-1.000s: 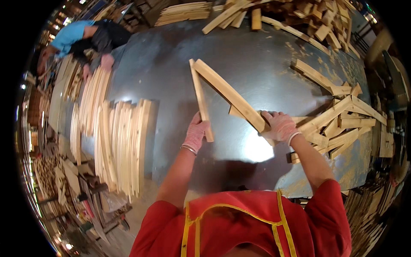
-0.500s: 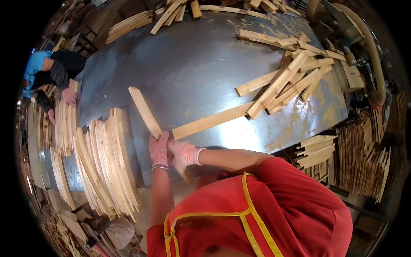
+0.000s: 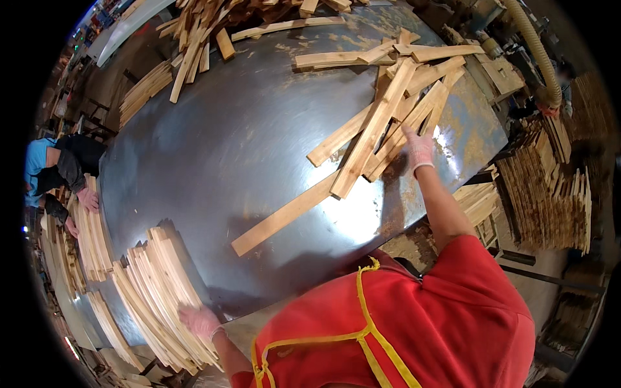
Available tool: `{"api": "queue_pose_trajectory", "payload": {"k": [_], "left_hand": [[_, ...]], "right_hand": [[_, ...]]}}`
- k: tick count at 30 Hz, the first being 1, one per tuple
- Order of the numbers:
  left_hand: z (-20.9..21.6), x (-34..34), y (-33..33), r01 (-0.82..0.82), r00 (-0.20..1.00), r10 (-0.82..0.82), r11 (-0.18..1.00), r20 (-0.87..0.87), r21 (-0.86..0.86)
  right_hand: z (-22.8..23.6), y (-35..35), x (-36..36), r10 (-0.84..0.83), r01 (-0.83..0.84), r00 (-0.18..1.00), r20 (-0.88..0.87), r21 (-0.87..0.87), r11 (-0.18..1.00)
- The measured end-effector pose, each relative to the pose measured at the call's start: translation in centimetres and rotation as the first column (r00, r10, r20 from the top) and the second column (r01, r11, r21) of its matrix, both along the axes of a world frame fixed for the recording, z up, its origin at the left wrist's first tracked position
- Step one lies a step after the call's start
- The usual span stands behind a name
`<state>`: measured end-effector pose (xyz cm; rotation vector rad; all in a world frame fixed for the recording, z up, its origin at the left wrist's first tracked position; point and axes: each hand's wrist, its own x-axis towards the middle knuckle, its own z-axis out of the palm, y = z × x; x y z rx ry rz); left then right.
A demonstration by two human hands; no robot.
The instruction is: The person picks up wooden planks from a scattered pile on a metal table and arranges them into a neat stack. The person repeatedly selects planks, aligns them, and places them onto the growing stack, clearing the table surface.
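Note:
My left hand, in a pale pink glove, rests with its fingers stretched out against the near right side of a row of pale wooden slats. My right hand, gloved the same way, reaches out to a loose pile of wooden slats on the right of the metal table. Its fingers are apart and touch the edge of a slat there; a firm grip does not show. One slat juts from the pile toward the near left.
The dark metal table carries sawdust around the pile. At the left a person in blue handles another row of slats. More offcuts lie at the far edge. Stacked wood and a ribbed hose stand at the right.
The slat held by both hands before is out of them, seemingly among the row at left. My left hand moved left to that row, my right hand right to the pile. The view shifted.

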<state>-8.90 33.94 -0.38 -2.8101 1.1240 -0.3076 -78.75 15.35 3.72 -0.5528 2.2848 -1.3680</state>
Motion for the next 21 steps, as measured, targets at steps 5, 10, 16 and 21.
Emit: {"api": "queue_pose_trajectory", "payload": {"k": [5, 10, 16, 21], "left_hand": [[-4.3, -13.6, -10.1, 0.752, 0.637, -0.744, 0.657, -0.199, -0.050], [-1.6, -27.9, -14.9, 0.897, 0.429, -0.838, 0.438, -0.338, 0.056], [0.8, -21.9, -11.7, 0.811, 0.554, -0.617, 0.551, -0.559, 0.196], [4.3, -15.1, -4.6, 0.366, 0.235, -0.071, 0.931, -0.969, 0.021]], "right_hand": [[-4.6, -6.0, 1.6, 0.097, -0.082, 0.993, -0.063, 0.207, 0.975], [-5.7, -6.3, 3.2, 0.040, -0.034, 0.993, -0.114, 0.056, 0.998], [-11.5, -4.7, -3.6, 0.006, 0.165, 0.758, 0.653, -0.201, 0.966], [-10.7, -4.4, 3.7, 0.335, -0.061, 0.584, 0.739, -0.372, 0.926]]}}
